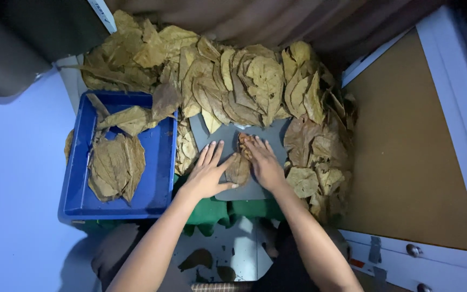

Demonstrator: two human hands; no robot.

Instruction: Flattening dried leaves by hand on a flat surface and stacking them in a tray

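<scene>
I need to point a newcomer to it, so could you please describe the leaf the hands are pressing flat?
Start at the blue tray on the left and move right to the grey board in front of the big heap of dried leaves. On that board, one brown leaf lies between the left hand and right hand. Unlike the heaped leaves, it lies alone under the fingers.

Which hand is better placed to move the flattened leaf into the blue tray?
Probably the left hand: it lies on the grey board beside the leaf, on the blue tray's side. The right hand would have to cross over.
</scene>
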